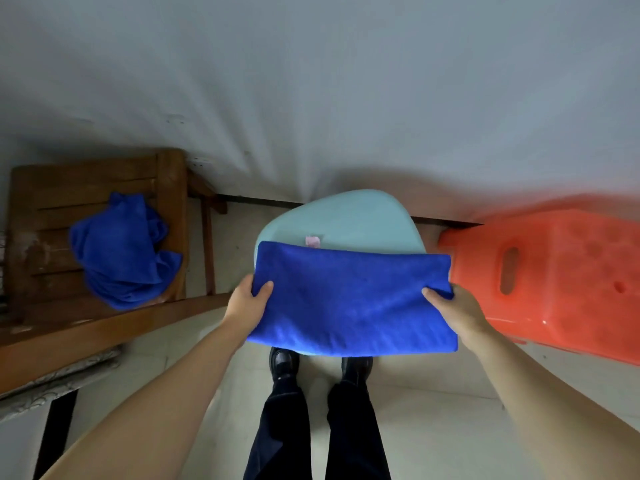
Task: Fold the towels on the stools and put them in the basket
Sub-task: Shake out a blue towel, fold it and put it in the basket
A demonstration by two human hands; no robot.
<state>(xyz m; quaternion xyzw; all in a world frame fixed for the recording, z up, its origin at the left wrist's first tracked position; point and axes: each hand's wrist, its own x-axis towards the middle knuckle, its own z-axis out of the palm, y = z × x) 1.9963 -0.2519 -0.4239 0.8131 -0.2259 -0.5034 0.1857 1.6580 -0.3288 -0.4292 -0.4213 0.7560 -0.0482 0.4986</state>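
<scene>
1. Both forearms are bare right down to the frame's lower edge; no sleeve shows on either one.
2. The left hand (246,303) and the right hand (456,311) wear no gloves.
3. The legs are in dark navy trousers (317,431) with a soft crease down each leg.
4. The feet wear black, glossy leather shoes (283,362).

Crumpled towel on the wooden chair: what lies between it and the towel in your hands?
Head view: only the wooden chair's frame and bare floor separate crumpled towel from held towel.
</scene>
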